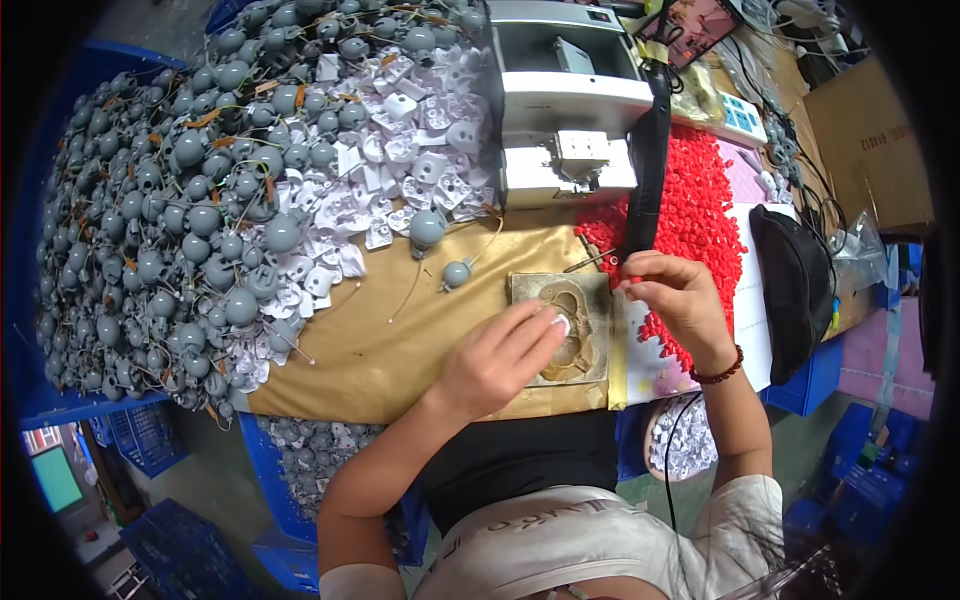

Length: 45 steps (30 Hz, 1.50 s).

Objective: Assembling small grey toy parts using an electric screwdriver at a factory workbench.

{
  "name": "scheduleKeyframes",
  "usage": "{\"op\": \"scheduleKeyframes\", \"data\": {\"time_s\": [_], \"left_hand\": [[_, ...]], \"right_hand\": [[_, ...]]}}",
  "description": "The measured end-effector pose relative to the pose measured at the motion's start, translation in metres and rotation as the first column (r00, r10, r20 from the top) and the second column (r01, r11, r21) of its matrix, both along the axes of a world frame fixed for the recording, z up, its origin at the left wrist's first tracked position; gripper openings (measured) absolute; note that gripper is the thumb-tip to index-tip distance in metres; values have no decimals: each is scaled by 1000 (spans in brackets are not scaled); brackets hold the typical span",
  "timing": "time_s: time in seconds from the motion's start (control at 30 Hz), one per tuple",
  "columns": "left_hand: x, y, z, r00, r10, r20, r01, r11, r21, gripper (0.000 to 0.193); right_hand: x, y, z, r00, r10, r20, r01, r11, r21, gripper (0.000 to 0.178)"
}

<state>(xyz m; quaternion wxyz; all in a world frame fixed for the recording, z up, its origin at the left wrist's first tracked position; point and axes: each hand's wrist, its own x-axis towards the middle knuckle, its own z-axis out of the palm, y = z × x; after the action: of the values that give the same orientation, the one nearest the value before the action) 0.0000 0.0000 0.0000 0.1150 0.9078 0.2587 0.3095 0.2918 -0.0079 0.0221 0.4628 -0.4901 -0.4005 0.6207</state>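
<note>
My left hand [500, 358] reaches over a square fixture plate [524, 287] with a shaped recess. Its fingers are closed on a white plastic part [563, 322], mostly hidden under the fingertips. To the right and a little higher, my right hand [684, 302] pinches a small red plastic piece [635, 281]. A thin dark rod [588, 262] lies just left of these fingertips. Left of the plate, a large grey ball [428, 228] and a smaller one [457, 273] rest on the gold cloth [350, 372], with thin wires trailing from them.
Grey balls with wires [190, 240] are heaped at left, beside piled white plastic parts [425, 150]. A grey-and-white machine [570, 95] stands at the back. Loose red pieces [695, 205] spread at right, near a black pouch [790, 290] and a cardboard box [870, 150].
</note>
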Motion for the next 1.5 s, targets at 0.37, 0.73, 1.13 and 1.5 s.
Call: {"op": "scheduleKeyframes", "data": {"time_s": [0.37,0.73,1.13,1.5], "left_hand": [[32,-4,-4,985,160,57,-132,932,-338,34],[-36,74,3,822,548,-153,-567,812,-137,51],[-39,7,84,914,388,115,-346,897,-276,49],[-21,-31,66,898,347,272,-181,852,-491,49]], "right_hand": [[-43,-8,-12,762,-99,640,-407,695,592,20],[-52,-15,-24,449,-300,842,-698,470,540,31],[-52,-18,-24,654,-181,735,-504,621,601,55],[-56,-27,34,952,299,-61,-300,954,-11,35]]}}
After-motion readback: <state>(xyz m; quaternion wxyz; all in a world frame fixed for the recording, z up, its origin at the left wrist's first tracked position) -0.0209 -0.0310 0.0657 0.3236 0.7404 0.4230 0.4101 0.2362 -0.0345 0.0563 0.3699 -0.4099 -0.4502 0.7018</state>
